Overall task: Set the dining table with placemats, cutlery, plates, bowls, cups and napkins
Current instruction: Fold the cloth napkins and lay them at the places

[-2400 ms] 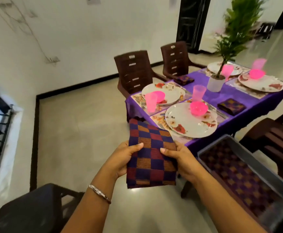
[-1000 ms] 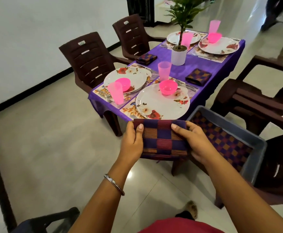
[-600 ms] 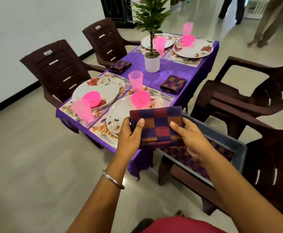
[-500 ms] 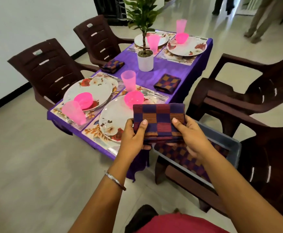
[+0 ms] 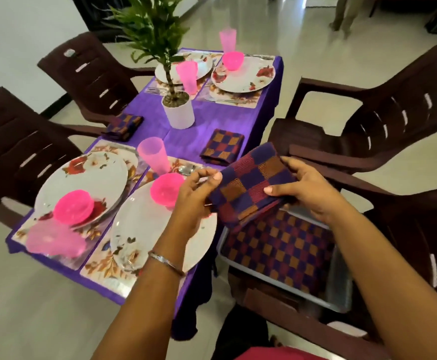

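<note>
Folded napkin (image 5: 248, 185), woven cloth, checked purple, maroon and orange, rectangular, held tilted in the air off the table's near right edge, above a grey tray (image 5: 339, 289). Left hand (image 5: 195, 197) pinches its left edge, thumb on top, fingers curled under. Right hand (image 5: 306, 189) clamps the right side, thumb laid flat across the top, fingers wrapped behind. Both forearms reach forward from below; thin metal bangle (image 5: 166, 261) on the left wrist.

Tray is rectangular with low walls, sits on a dark brown plastic chair (image 5: 407, 255) just beside the table, lined with the same checked cloth.

Table (image 5: 199, 123) has a smooth purple cloth. Near end: two round white plates with red flower print, near plate (image 5: 139, 232) and left plate (image 5: 87, 178), each on a floral placemat, each with a glossy pink plastic bowl (image 5: 166, 189). Translucent pink tumbler (image 5: 153, 158) stands behind the near plate. Two more folded checked napkins at the table's middle: one by the right edge (image 5: 222, 149), one by the left edge (image 5: 123, 126). White cylindrical pot with a green plant (image 5: 178, 110) at centre. Far end has two more plates, bowl, tumblers.

No readable writing.
</note>
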